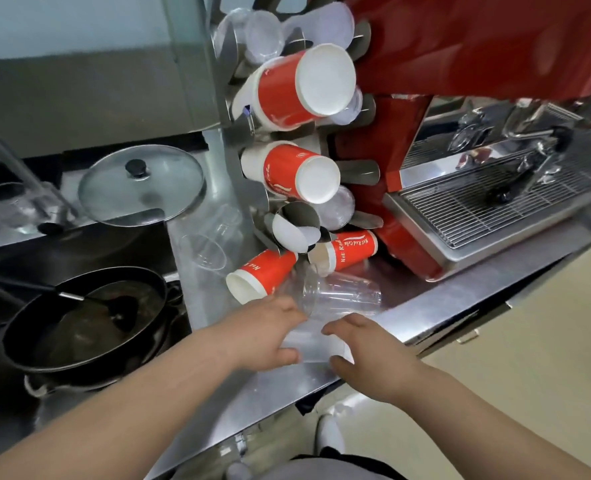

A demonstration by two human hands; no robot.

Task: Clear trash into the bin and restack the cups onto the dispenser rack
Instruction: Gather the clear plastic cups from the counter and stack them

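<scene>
1. At nine o'clock: black round frying pan (pixel 86 317) with dark utensil inside; above it, round glass lid with black knob (pixel 141 185).
2. Left hand (pixel 266 334) at six o'clock, fingers curled around one side of a clear plastic cup (pixel 316 341) lying on the steel bench (pixel 443 299).
3. Right hand (pixel 366 355) just beside, gripping the same cup's other side.
4. At centre: second clear plastic tumbler (pixel 342 296) on its side; two red paper cups (pixel 263 275) fallen at the rack's foot.
5. At twelve o'clock: steel dispenser rack (pixel 238 140) holding red paper cup stacks (pixel 304 84).
6. At three o'clock: red espresso machine (pixel 460 46) with wire drip grille (pixel 495 209).
</scene>
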